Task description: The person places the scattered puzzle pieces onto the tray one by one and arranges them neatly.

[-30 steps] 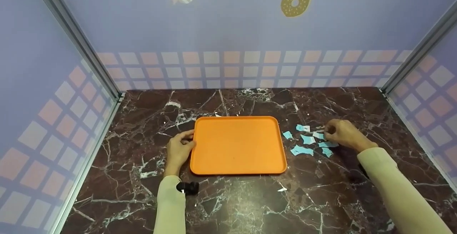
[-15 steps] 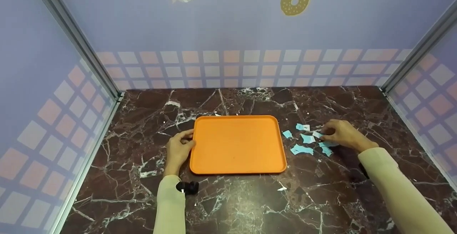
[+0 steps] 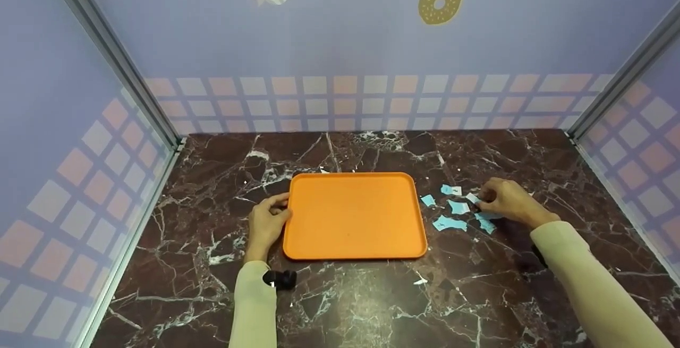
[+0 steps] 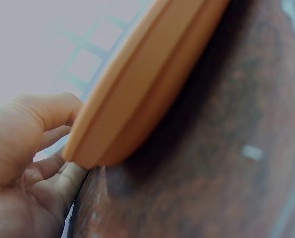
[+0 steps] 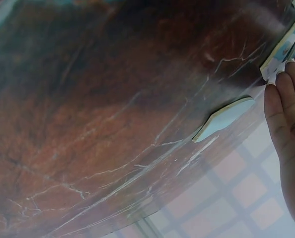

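Observation:
An orange rectangular tray (image 3: pixel 350 215) lies flat at mid-table. My left hand (image 3: pixel 267 223) holds its left edge; in the left wrist view, fingers (image 4: pixel 53 111) touch the tray's rim (image 4: pixel 132 94). Several light blue, irregular jigsaw pieces (image 3: pixel 449 223) lie spread to the right of the tray. Over the right end of this group, my right hand (image 3: pixel 510 199) pinches at a jigsaw piece (image 3: pixel 472 198), partly covering it and its neighbours. In the right wrist view, fingertips (image 5: pixel 285 82) meet a printed piece (image 5: pixel 274 64), while another piece (image 5: pixel 224 119) lies apart from them.
The tabletop (image 3: pixel 345 305) is dark red-brown marble pattern with pale veins. Small white scraps (image 3: pixel 420 279) are scattered on it. Purple panels with checks (image 3: pixel 350 34) enclose the back and both sides. Both sleeves are pale; a black wrist device (image 3: pixel 280 279) sits on the left one.
My right hand's fingertips have shifted slightly left, onto the jigsaw piece at the group's right side, which now sits more turned. The left hand and tray have stayed in place.

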{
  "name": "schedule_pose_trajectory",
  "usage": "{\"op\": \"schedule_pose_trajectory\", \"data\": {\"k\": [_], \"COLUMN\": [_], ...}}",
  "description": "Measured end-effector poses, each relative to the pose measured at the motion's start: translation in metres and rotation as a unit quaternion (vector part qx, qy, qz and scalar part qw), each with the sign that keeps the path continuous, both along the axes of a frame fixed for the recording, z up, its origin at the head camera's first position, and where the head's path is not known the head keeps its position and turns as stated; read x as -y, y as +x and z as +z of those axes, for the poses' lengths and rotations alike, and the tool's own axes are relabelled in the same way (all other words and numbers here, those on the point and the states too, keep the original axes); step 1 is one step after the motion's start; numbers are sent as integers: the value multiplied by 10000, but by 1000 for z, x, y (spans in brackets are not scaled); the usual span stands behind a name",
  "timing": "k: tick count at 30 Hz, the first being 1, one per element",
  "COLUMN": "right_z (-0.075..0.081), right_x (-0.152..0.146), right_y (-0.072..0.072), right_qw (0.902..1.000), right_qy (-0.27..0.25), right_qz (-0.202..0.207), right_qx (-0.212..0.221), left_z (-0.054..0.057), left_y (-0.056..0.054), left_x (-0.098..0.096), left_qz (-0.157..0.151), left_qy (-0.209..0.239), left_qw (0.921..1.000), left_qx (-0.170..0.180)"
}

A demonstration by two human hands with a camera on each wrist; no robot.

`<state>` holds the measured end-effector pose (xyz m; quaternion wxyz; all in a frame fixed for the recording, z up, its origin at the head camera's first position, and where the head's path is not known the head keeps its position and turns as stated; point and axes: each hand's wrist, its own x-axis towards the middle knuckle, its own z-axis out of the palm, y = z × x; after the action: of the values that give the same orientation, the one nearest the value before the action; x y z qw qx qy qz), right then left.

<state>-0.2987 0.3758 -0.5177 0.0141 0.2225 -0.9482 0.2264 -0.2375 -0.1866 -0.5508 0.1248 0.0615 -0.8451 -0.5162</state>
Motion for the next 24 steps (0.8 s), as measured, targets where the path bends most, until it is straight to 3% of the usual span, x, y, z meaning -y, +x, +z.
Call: {"op": "schedule_pose_trajectory", "data": {"k": [11, 24], "right_z": [5, 24], "right_x": [4, 41], "right_y": [1, 1], "right_qw": [9995, 9987], "right_qy": [-193, -298], "right_qz": [-87, 319], "right_qx": [219, -275], "left_z": [1, 0], "left_y": [1, 1], "left_x": [-1, -1], "left_qz": [-38, 31], "left_qy": [116, 101], "left_qw": [9999, 9999], "left_qx": [96, 32]}}
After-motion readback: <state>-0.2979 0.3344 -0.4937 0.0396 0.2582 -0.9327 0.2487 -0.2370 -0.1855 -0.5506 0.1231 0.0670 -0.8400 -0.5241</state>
